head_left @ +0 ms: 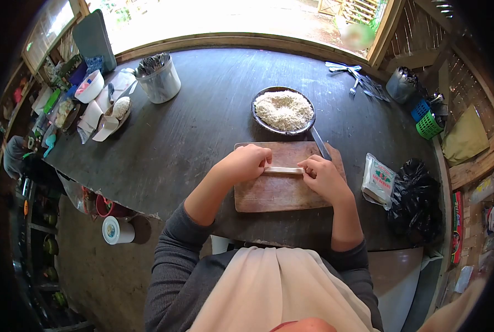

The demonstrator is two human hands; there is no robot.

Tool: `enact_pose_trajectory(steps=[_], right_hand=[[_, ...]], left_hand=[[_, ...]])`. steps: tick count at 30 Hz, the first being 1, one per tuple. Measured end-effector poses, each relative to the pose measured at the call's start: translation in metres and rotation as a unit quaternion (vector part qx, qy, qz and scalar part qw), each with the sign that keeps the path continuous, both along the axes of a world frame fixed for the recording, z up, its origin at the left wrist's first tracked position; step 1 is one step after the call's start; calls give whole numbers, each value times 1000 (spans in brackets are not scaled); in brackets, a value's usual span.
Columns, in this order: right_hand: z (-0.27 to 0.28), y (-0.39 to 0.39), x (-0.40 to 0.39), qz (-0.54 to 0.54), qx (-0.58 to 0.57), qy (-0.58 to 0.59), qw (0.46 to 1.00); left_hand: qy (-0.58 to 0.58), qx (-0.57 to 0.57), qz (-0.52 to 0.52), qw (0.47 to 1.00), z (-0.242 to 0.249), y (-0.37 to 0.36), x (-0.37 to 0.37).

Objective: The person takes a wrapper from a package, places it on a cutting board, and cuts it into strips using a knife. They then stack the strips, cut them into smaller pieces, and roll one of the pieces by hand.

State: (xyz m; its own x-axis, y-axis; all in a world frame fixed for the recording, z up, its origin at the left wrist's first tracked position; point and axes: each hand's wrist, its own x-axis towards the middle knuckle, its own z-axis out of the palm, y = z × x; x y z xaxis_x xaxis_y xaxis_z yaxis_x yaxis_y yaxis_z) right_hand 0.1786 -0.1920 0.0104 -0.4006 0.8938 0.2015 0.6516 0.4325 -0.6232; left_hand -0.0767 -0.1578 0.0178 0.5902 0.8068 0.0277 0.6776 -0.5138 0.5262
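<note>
A slim, pale white roll (283, 170) lies level across the wooden cutting board (280, 198). My left hand (250, 162) pinches its left end, and my right hand (323, 175) pinches the right end. Both hands are closed, with the fingertips hiding the roll's tips. Just beyond the board stands a dark bowl (256, 118) heaped with whitish crumbs (284, 109), hollowed in the middle. A knife (320, 145) rests over the board's far right corner, its blade by the bowl and near my right hand.
Right of the board are a printed plastic packet (378, 181) and a black plastic bag (416, 202). Forks and other cutlery (358, 80) lie at the far right. A tub of utensils (159, 83) stands far left, near a white bowl (89, 87). A lidded bucket (118, 230) is below the table's left edge.
</note>
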Motion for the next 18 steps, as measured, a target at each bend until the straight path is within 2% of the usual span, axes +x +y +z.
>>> enact_pose_trajectory(steps=[14, 18], right_hand=[[-4, 1, 0, 9, 20, -8, 1000], [2, 0, -1, 10, 8, -19, 1000]], left_hand=[[10, -45, -3, 999, 3, 1, 1], [3, -18, -15, 1000, 5, -3, 1]])
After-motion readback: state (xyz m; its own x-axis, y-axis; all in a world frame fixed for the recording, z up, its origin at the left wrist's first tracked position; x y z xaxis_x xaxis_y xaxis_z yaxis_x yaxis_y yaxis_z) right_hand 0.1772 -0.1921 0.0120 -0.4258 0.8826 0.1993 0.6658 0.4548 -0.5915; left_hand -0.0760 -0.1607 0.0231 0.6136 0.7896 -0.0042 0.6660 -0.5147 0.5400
